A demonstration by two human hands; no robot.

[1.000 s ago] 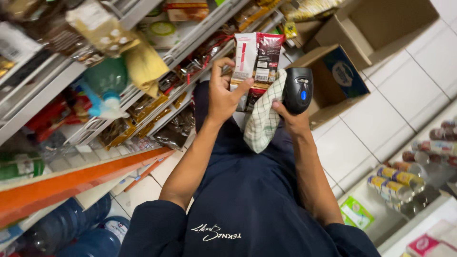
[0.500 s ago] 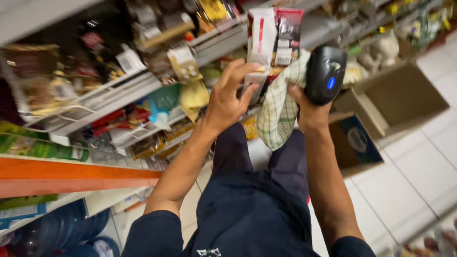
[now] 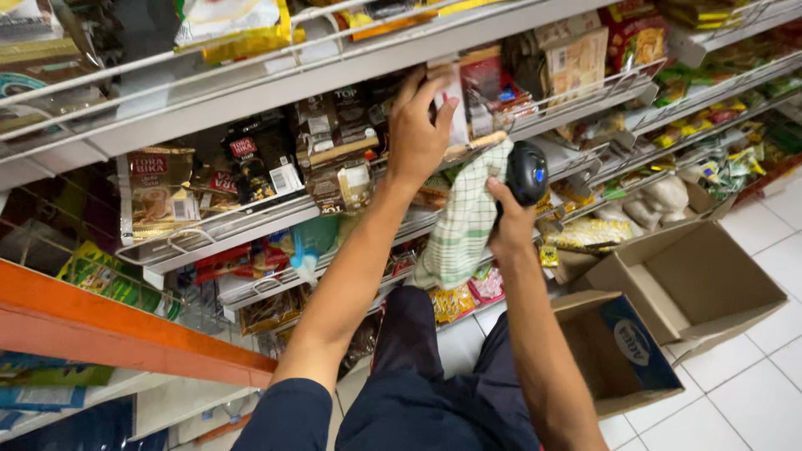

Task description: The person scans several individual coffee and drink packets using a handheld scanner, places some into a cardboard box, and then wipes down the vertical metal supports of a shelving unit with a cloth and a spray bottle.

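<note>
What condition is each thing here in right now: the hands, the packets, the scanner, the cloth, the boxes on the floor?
Left hand: raised, gripping flat red-and-white packets at the grey wire shelf.
Right hand: closed around black handheld scanner and green-checked cloth.
Black handheld scanner: blue light lit.
Green-checked cloth: hanging loose.
Two brown cardboard boxes: open, flaps up, on white tiled floor.

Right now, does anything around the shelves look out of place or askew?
Two open cardboard boxes sit on the tiled floor in the aisle, flaps splayed. A checked cloth dangles from the right hand, which also grips a scanner. Nothing looks spilled.
</note>
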